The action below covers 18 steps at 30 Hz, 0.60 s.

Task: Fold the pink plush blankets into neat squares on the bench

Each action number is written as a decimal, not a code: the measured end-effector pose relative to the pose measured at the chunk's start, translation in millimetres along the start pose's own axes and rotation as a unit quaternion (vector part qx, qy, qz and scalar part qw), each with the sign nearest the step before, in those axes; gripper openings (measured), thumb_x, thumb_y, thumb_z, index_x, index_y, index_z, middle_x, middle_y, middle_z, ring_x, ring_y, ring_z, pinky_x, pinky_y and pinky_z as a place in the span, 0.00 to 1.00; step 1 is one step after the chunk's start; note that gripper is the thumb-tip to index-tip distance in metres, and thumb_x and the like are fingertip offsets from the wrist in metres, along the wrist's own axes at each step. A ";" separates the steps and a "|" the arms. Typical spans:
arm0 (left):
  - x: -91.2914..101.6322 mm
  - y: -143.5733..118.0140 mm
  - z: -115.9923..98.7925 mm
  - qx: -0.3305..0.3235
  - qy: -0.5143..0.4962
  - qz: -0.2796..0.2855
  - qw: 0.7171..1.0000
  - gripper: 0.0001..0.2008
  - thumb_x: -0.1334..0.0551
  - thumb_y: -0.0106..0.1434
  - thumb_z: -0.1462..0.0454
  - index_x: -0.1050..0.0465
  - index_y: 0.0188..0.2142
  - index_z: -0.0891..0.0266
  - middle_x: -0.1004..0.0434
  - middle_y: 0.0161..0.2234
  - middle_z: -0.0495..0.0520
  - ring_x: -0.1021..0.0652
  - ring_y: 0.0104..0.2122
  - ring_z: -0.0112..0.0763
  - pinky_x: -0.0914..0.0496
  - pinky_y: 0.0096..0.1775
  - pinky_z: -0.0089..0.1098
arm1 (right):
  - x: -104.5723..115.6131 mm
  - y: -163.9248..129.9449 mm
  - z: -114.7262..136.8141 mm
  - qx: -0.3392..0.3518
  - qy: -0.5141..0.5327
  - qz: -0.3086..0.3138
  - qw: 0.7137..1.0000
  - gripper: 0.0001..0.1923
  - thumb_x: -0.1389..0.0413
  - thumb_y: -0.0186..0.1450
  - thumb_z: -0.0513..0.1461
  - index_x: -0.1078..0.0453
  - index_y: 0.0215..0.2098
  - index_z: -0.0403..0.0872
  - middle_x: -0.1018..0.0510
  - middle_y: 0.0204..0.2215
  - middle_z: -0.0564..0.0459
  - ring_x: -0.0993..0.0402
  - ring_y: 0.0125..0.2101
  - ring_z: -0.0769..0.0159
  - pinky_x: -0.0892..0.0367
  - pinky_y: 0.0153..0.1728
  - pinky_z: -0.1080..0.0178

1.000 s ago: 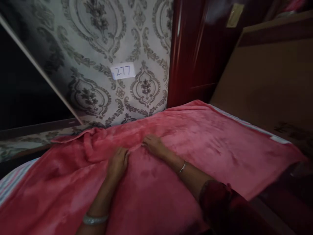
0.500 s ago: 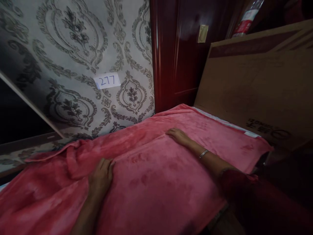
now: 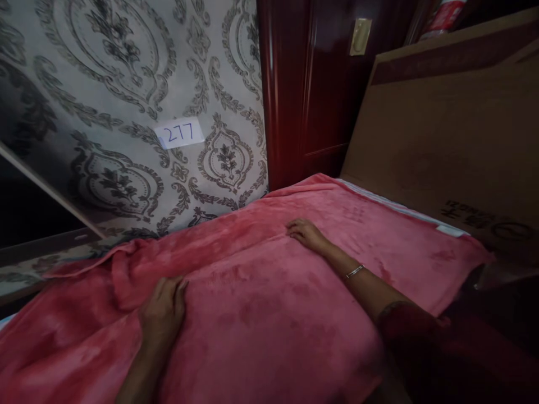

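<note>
A pink, plush blanket [image 3: 269, 303] is spread before me, darker red where its pile is brushed the other way. A long crease runs across it between my two hands. At the crease's left end, my left hand [image 3: 164, 308] is closed on the cloth, fingers bent and thumb beside them. Farther off, toward the middle, my right hand [image 3: 307, 234] has its fingers curled on the same crease, pinching the fabric. Its wrist carries a silver bracelet [image 3: 354, 271]. The fingertips of both hands are partly sunk in the pile.
Patterned wallpaper [image 3: 138, 134] with a paper label [image 3: 179, 133] reading 277 rises behind the blanket. A dark red wooden panel [image 3: 324, 95] adjoins it. On the right leans a large cardboard box [image 3: 442, 129], a bottle [image 3: 445, 17] behind its top. A dark screen-like panel [image 3: 33, 207] stands left.
My left hand has shifted slightly left and toward me along the blanket. My right hand stays at the crease, its fingers a little more spread. The camera view has tilted slightly.
</note>
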State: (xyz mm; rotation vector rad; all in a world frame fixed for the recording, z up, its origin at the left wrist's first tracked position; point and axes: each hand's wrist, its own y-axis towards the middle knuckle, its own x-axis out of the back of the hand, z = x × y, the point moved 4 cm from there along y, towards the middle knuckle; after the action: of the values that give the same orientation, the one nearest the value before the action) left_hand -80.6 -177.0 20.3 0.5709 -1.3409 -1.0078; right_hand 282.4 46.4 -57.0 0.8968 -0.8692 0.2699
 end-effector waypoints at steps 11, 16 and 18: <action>0.9 -1.9 6.0 0.029 -0.010 0.030 0.999 0.12 0.47 0.73 0.62 0.29 0.35 0.61 0.25 0.28 0.50 0.24 0.26 0.31 0.34 0.29 0.30 | 23.0 7.2 6.8 -0.095 -0.066 -0.069 0.991 0.12 0.54 0.73 0.35 0.30 0.38 0.47 0.21 0.36 0.46 0.28 0.37 0.59 0.35 0.41 0.60; -3.7 -8.2 22.2 0.099 -0.031 0.097 0.990 0.14 0.49 0.71 0.57 0.29 0.34 0.58 0.24 0.27 0.50 0.23 0.27 0.35 0.33 0.28 0.32 | 17.5 10.6 15.0 -0.077 -0.063 -0.038 0.994 0.11 0.52 0.73 0.38 0.28 0.37 0.48 0.20 0.36 0.47 0.26 0.38 0.59 0.34 0.42 0.60; -6.4 -14.9 31.1 0.119 -0.036 0.100 0.987 0.13 0.49 0.70 0.56 0.29 0.34 0.56 0.24 0.28 0.50 0.23 0.27 0.36 0.33 0.28 0.33 | 17.5 12.1 17.6 -0.062 -0.064 -0.029 0.996 0.11 0.50 0.73 0.40 0.27 0.38 0.48 0.20 0.37 0.47 0.25 0.39 0.60 0.34 0.43 0.60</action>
State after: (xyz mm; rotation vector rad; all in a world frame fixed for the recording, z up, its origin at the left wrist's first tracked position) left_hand -114.0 -172.5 10.5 0.5683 -1.5631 -0.7149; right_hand 277.5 37.8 -31.3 0.8292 -0.9656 0.1072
